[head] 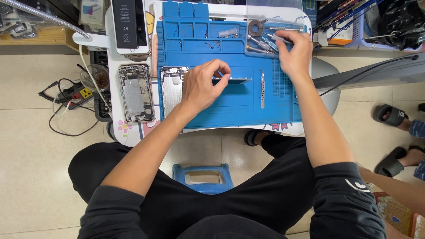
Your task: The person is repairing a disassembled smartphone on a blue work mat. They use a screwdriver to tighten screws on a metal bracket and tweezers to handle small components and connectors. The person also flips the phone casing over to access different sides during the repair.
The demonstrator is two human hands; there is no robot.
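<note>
My left hand (205,85) rests on the blue repair mat (230,104), fingers pinched on the edge of a thin silver phone panel (237,80) that lies flat beside an opened phone shell (172,86). My right hand (295,52) reaches into a clear tray (265,37) of screwdrivers at the mat's far right, fingers closed around one of the tools (279,39). A pair of silver tweezers (262,88) lies on the mat between my hands.
A second opened phone body (136,93) lies left of the mat, a phone battery (126,22) and a lamp arm (44,17) beyond it. A glass dish (95,77) and power strip (82,93) sit left. Another person's sandalled feet (394,117) are at right.
</note>
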